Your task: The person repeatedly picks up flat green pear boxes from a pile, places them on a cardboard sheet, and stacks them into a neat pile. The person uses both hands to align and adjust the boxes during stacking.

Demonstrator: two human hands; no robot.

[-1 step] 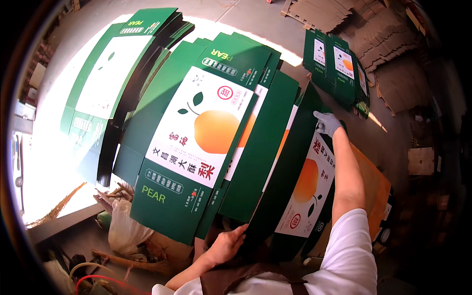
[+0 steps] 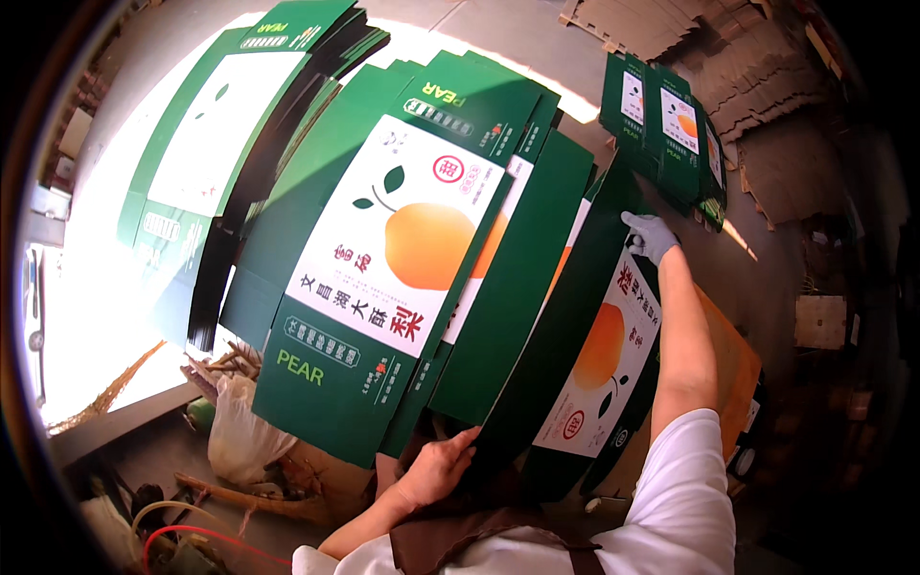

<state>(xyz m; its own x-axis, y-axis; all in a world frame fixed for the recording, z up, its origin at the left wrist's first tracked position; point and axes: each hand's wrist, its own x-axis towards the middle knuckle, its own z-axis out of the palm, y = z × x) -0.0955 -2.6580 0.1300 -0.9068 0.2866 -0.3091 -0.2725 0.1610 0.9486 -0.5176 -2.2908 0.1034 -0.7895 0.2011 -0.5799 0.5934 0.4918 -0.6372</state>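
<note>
A green printed cardboard carton blank with a white panel and an orange pear picture is tilted up in front of me. My right hand, in a pale glove, has its fingers bent over the far part of this blank. At its near edge my bare left hand pinches the cardboard, the index finger along the edge. Left of it lie overlapping matching carton blanks, the top one with its pear panel facing up.
A tall stack of green blanks stands at the far left in sunlight. More green cartons lie at the far right, near piles of brown cardboard. A white plastic bag, sticks and a red hose are at the lower left.
The whole view has shifted a little, so the cartons sit slightly further right. Both hands keep their places on the tilted blank.
</note>
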